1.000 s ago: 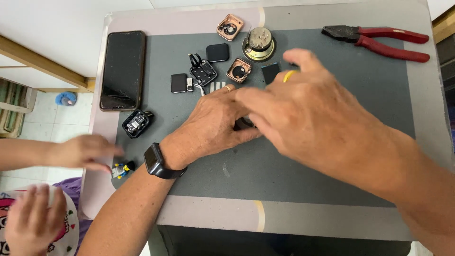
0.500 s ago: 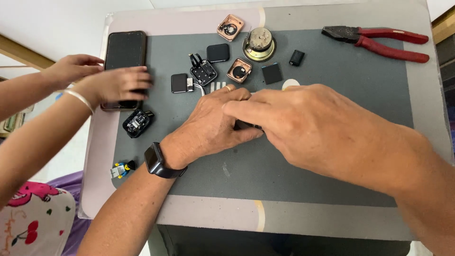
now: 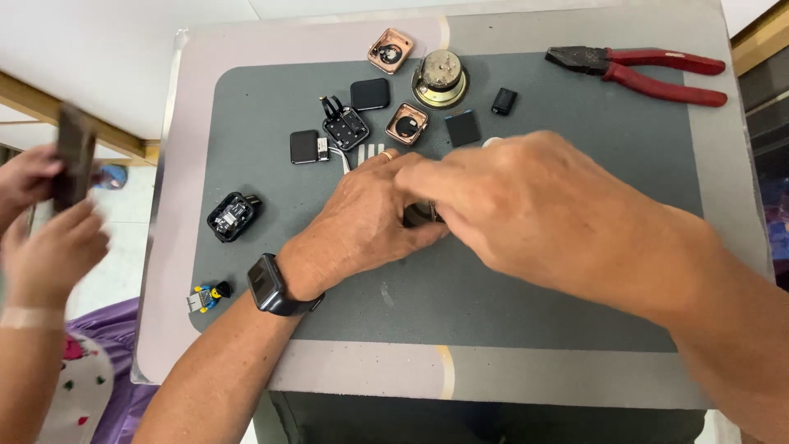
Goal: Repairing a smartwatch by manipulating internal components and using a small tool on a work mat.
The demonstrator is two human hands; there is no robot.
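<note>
At the far left, off the bench (image 3: 164, 247), another person's two hands (image 3: 49, 222) hold a blurred dark phone (image 3: 74, 156), and on the grey mat (image 3: 509, 304) lie a small toy figure (image 3: 205, 297), an opened black case (image 3: 233, 216) and a cluster of small square watch parts (image 3: 345, 127). The left hand (image 3: 362, 226), with a black watch (image 3: 271, 285) on its wrist, and the right hand (image 3: 526, 205) meet at mid-mat, both grips pinched together on one small dark part (image 3: 421, 215) that is mostly hidden between the fingers. Behind them stands a round brass piece (image 3: 440, 78), and red-handled pliers (image 3: 641, 70) lie at the far right corner.
</note>
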